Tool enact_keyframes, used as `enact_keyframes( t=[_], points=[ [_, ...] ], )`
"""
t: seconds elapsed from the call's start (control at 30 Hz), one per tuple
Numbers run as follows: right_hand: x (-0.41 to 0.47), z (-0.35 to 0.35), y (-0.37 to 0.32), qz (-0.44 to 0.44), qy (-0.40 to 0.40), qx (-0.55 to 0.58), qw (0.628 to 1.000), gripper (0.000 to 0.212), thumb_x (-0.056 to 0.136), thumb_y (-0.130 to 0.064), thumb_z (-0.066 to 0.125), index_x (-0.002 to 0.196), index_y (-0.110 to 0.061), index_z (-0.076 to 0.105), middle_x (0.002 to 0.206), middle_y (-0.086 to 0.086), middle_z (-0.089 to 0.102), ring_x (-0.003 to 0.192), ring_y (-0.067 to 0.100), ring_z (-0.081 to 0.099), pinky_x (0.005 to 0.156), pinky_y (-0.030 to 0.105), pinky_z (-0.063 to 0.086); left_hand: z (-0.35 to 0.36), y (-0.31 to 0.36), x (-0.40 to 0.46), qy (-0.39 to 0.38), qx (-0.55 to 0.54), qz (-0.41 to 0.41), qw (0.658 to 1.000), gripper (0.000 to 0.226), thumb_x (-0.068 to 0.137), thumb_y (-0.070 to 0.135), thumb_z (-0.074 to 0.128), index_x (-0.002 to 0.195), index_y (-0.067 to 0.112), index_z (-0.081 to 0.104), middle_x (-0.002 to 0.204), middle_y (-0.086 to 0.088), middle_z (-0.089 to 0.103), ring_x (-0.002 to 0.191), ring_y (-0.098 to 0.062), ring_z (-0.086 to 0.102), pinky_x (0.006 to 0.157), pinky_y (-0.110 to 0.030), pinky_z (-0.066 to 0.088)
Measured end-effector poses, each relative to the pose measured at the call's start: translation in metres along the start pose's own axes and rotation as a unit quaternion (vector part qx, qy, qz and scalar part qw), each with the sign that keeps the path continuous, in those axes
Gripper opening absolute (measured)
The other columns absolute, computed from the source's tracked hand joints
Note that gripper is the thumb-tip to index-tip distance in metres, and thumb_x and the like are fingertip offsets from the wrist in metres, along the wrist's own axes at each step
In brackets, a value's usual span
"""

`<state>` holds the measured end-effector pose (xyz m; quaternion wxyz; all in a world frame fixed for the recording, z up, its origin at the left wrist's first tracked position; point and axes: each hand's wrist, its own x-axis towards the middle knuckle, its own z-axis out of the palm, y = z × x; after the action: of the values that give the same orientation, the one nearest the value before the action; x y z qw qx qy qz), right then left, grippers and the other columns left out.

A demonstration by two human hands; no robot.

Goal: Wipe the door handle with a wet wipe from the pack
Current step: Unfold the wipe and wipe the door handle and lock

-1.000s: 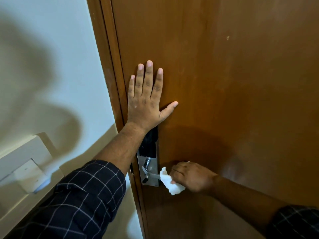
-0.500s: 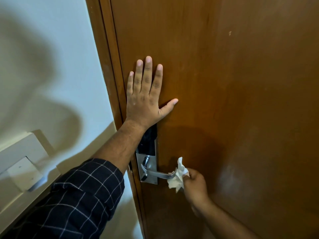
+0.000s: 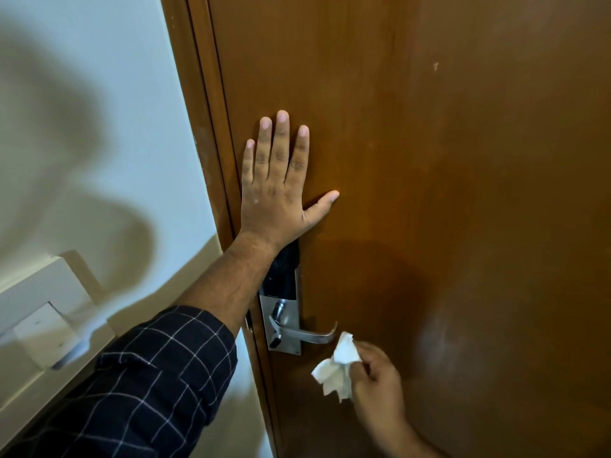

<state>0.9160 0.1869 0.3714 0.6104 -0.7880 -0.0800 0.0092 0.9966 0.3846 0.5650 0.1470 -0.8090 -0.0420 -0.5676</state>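
Note:
A silver lever door handle (image 3: 305, 335) sticks out to the right from a metal lock plate (image 3: 287, 320) on the brown wooden door (image 3: 446, 193). My right hand (image 3: 380, 381) pinches a crumpled white wet wipe (image 3: 337, 366) just below and right of the handle's tip; the wipe is off the handle. My left hand (image 3: 279, 183) lies flat on the door above the lock, fingers spread. The wipe pack is not in view.
The door frame (image 3: 205, 143) runs down the left of the door, next to a pale wall (image 3: 82, 110). A white switch plate (image 3: 43, 325) sits on the wall at lower left. A black panel (image 3: 284, 276) tops the lock plate.
My right hand has slid the wipe rightward along the handle, off its tip, and dropped slightly below it. My left hand has stayed flat on the door.

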Motion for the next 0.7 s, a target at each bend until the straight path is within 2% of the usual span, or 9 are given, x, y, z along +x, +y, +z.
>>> enact_keyframes(
  t=[0.1,0.2,0.3,0.43,0.5,0.57,0.63,0.7],
  points=[
    [0.014,-0.006,-0.016,-0.180,0.046,-0.135,0.973,0.028,0.085,0.005,0.059,0.108,-0.009,0.064,0.108,0.001,0.052,0.095,0.007,0.052,0.080,0.014,0.045,0.000,0.000,0.000,-0.001,0.005,-0.001,1.000,0.092,0.090,0.076,0.036,0.155,0.013,0.018,0.161,-0.019,0.026,0.150,-0.038,0.021,0.122,-0.052,0.015],
    [0.025,-0.001,-0.035,-0.303,-0.006,-0.342,0.890,0.031,0.083,-0.014,0.065,0.114,-0.012,0.064,0.108,0.003,0.057,0.097,0.018,0.049,0.077,0.029,0.046,-0.001,0.000,0.000,-0.003,0.002,-0.003,1.000,0.092,0.090,0.076,0.036,0.155,0.013,0.019,0.161,-0.019,0.026,0.151,-0.037,0.020,0.123,-0.051,0.012],
    [0.019,0.009,-0.043,-0.318,-0.076,-0.510,0.796,0.032,0.084,-0.031,0.059,0.112,-0.016,0.064,0.110,0.006,0.056,0.098,0.028,0.049,0.079,0.044,0.045,0.000,0.001,-0.001,-0.006,0.002,-0.002,1.000,0.092,0.090,0.076,0.036,0.156,0.014,0.018,0.162,-0.019,0.024,0.151,-0.037,0.017,0.123,-0.050,0.010],
    [0.024,0.018,-0.048,-0.319,-0.153,-0.567,0.744,0.044,0.094,-0.033,0.045,0.131,-0.011,0.044,0.124,0.015,0.043,0.106,0.035,0.034,0.091,0.053,0.033,0.001,0.001,0.000,-0.003,0.003,-0.004,1.000,0.093,0.089,0.076,0.035,0.156,0.015,0.017,0.163,-0.018,0.023,0.152,-0.035,0.015,0.124,-0.048,0.006],
    [0.020,0.035,-0.056,-0.319,-0.171,-0.561,0.745,0.064,0.096,-0.053,0.029,0.142,-0.009,0.029,0.126,0.019,0.044,0.109,0.037,0.034,0.096,0.057,0.030,0.002,0.000,0.000,-0.001,0.003,-0.004,1.000,0.093,0.089,0.076,0.035,0.156,0.015,0.017,0.163,-0.018,0.023,0.152,-0.035,0.015,0.124,-0.047,0.004],
    [0.011,0.058,-0.063,-0.299,-0.174,-0.543,0.765,0.077,0.092,-0.064,0.016,0.144,-0.009,0.026,0.128,0.021,0.046,0.113,0.040,0.035,0.097,0.060,0.028,0.003,0.000,-0.001,0.001,0.005,-0.003,1.000,0.092,0.089,0.077,0.035,0.156,0.015,0.017,0.162,-0.018,0.023,0.152,-0.035,0.015,0.124,-0.048,0.005],
    [0.008,0.079,-0.071,-0.282,-0.165,-0.534,0.780,0.062,0.096,-0.053,0.029,0.139,-0.009,0.038,0.129,0.023,0.049,0.116,0.041,0.038,0.096,0.059,0.030,0.003,-0.001,-0.001,0.001,0.003,-0.001,1.000,0.092,0.089,0.077,0.035,0.156,0.015,0.017,0.162,-0.018,0.023,0.152,-0.035,0.015,0.124,-0.049,0.008],
    [0.015,0.089,-0.080,-0.269,-0.153,-0.534,0.787,0.041,0.095,-0.029,0.047,0.131,-0.008,0.046,0.125,0.024,0.053,0.114,0.041,0.044,0.095,0.055,0.036,0.003,-0.001,0.000,0.002,0.001,0.002,1.000,0.092,0.089,0.076,0.035,0.156,0.015,0.018,0.162,-0.018,0.024,0.152,-0.035,0.016,0.124,-0.049,0.008]
  ],
)
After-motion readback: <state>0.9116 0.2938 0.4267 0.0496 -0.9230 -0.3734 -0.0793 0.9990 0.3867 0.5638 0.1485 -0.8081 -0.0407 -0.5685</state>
